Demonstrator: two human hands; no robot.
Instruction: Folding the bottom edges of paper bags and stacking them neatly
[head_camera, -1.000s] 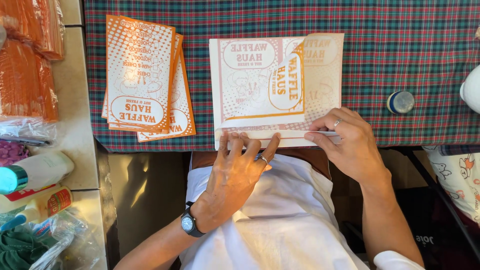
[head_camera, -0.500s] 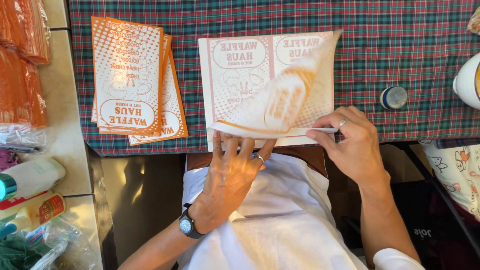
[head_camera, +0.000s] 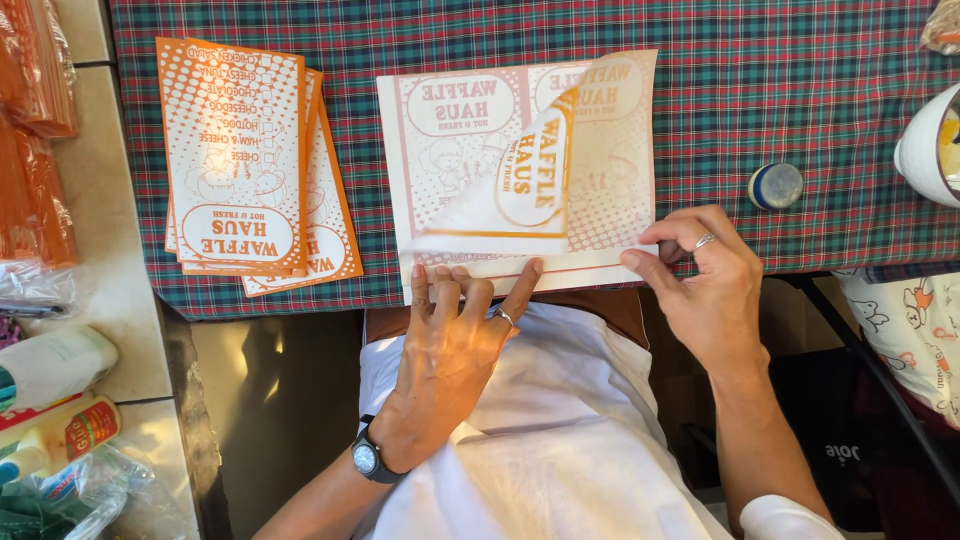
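white mug (head_camera: 925, 150) cut off right; bottles (head_camera: 50, 400) cut off left

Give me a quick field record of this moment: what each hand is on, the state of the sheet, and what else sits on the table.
left hand: left hand flat, fingertips pressing the near edge of the printed paper sheet
right hand: right hand pinching the sheet's near right edge
sheet state: lies on the plaid tablecloth, a flap curled up, its orange print showing
beside sheet: stack of orange printed bags to its left
small items: round capped container to its right, white cup at the right edge
side counter: glue bottles
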